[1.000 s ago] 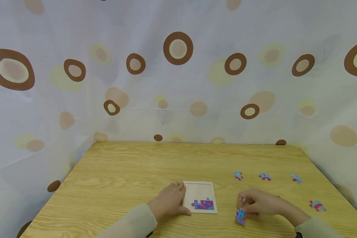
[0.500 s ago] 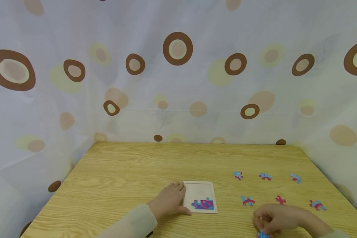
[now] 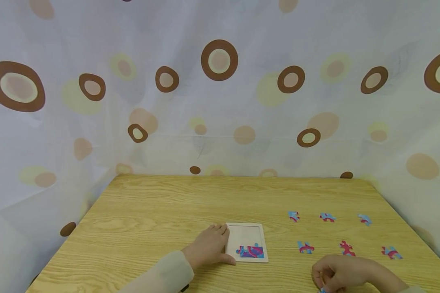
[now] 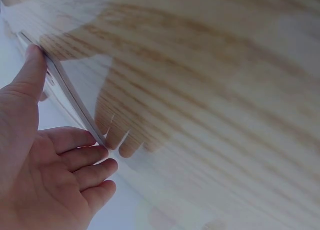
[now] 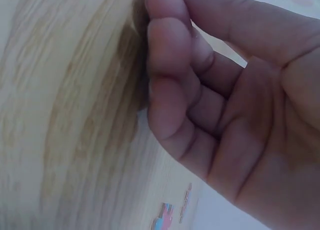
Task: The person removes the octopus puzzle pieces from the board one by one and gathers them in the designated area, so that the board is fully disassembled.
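Note:
Beside the left edge of a pale square puzzle tray (image 3: pixel 243 235), my left hand (image 3: pixel 207 247) rests with its thumb at the near corner and its fingertips at the far one. In the left wrist view, those fairly straight fingers (image 4: pixel 95 160) touch the tray's edge. Joined purple, pink and blue puzzle pieces (image 3: pixel 251 251) lie in the tray's near part. Low at the right front, my right hand (image 3: pixel 342 272) pinches a puzzle piece (image 3: pixel 321 290) between thumb and fingers close over the table. Only a small blue bit of it shows at the head view's bottom edge.
Several loose puzzle pieces lie in two rows on the right, among them a blue-and-red one (image 3: pixel 306 247), a mostly red one (image 3: pixel 347 248) and one at the far right (image 3: pixel 391 252). A patterned curtain (image 3: pixel 242 106) stands behind the wooden table (image 3: pixel 161 211).
My right hand has moved right and nearer to me with its puzzle piece, uncovering loose pieces in the nearer row. Over the last half second it barely shifts. My left hand and the tray stay put.

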Available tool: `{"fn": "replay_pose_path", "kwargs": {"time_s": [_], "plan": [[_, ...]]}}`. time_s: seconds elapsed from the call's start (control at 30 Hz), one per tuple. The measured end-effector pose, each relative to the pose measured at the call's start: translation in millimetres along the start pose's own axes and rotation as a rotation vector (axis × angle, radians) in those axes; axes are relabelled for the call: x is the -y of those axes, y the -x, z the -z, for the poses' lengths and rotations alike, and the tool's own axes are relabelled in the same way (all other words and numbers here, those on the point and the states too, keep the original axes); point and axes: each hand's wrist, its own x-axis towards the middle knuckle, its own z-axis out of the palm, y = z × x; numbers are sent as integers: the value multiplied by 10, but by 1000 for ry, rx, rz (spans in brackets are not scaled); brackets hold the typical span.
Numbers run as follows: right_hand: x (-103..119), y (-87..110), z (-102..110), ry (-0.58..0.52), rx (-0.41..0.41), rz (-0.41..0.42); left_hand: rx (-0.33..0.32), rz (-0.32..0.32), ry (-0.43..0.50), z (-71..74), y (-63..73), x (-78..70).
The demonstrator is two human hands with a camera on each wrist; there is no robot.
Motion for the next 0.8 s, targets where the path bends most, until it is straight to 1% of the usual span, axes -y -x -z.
{"fn": "replay_pose_path", "kwargs": {"time_s": [0.1,0.17,0.23,0.3,0.4,0.47,0.63,0.8], "plan": [[-21,-5,25,7,9,39,5,2,3,0,-2,-6],[-21,-22,52,46,-2,82,8,4,4,0,-2,-9],[-18,-52,88,113,-46,124,7,6,3,-3,-4,-11],[3,-99,116,188,-117,146,5,7,2,-4,-4,-13],[41,-201,148,290,-235,134,3,6,-2,-4,4,-12],[72,-289,155,306,-277,116,5,5,-1,0,6,-15],[186,-555,122,330,-338,70,11,11,-1,21,7,-27],[284,-845,50,406,-390,59,4,13,-7,15,8,-32]]}}
